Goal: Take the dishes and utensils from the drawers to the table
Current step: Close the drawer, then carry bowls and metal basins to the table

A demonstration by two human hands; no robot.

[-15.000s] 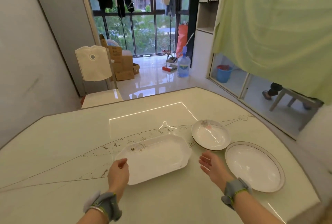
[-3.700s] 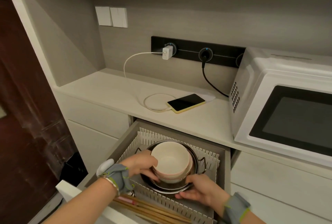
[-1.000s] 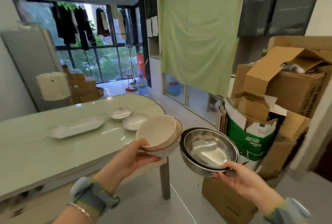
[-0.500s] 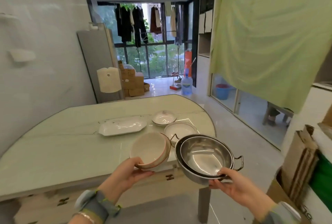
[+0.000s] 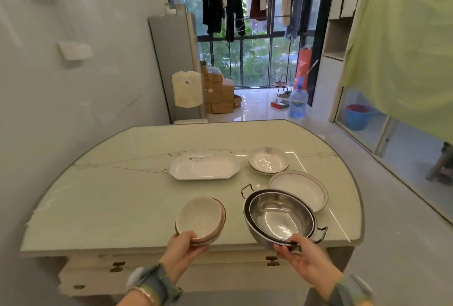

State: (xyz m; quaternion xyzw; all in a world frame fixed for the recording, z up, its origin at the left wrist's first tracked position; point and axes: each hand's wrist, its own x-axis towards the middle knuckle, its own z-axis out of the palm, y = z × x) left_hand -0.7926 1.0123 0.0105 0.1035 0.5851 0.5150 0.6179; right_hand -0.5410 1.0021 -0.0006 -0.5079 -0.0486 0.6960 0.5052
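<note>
Head view: left hand [image 5: 182, 251] fingers grip two stacked white ceramic bowls [image 5: 199, 219], right hand [image 5: 304, 255] fingers clamp nested round steel bowls [image 5: 279, 217], both stacks over the pale marble worktop [image 5: 122, 197] near edge, by three white plates.

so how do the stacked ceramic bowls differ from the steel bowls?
The ceramic bowls, in the left hand, are matte, off-white with pinkish rims, and handleless. The steel bowls, in the right hand, are shiny, wider, and the outer one has loop handles. Both are nested stacks held by the near rim above the table.
</note>
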